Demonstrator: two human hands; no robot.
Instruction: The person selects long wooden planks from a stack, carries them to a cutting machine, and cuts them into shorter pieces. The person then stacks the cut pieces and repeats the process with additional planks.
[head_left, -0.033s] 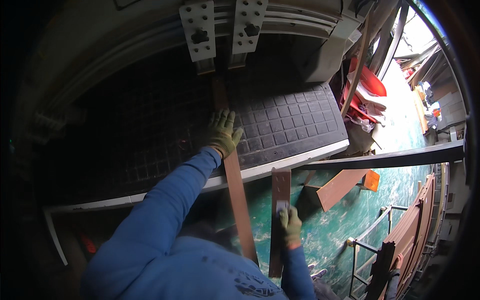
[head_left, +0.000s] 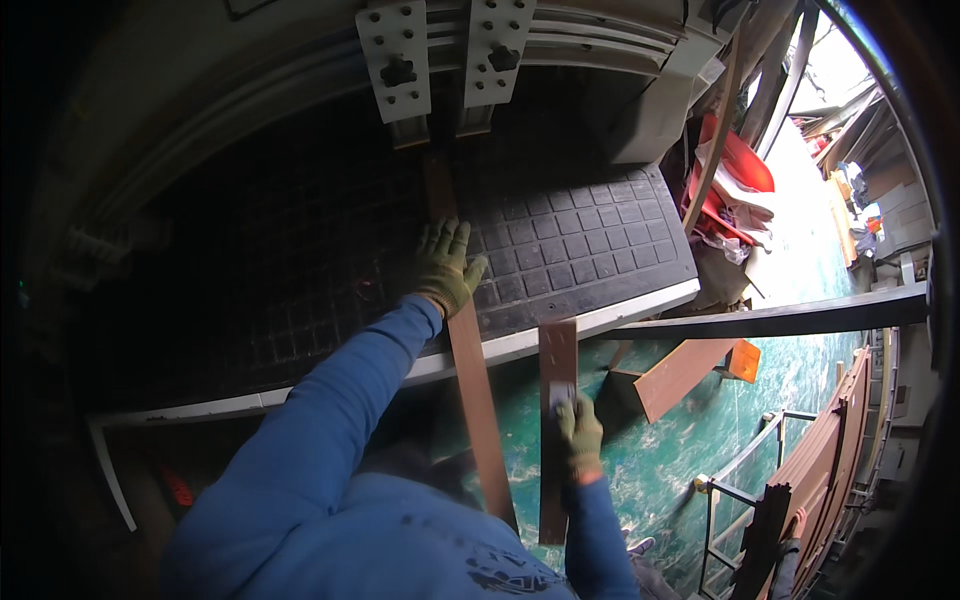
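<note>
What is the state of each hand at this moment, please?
Left hand: open, resting on the narrow board.
Right hand: closed, holding the second board.

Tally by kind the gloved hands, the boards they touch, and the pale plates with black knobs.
Hands, left hand and right hand: 2
Boards, left board and right board: 2
Plates, left plate and right plate: 2
Total: 6

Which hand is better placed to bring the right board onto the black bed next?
Probably the right hand: it grips the right board, whose far end shows at the white edge of the black bed. The left hand is occupied, resting on the left board.
</note>
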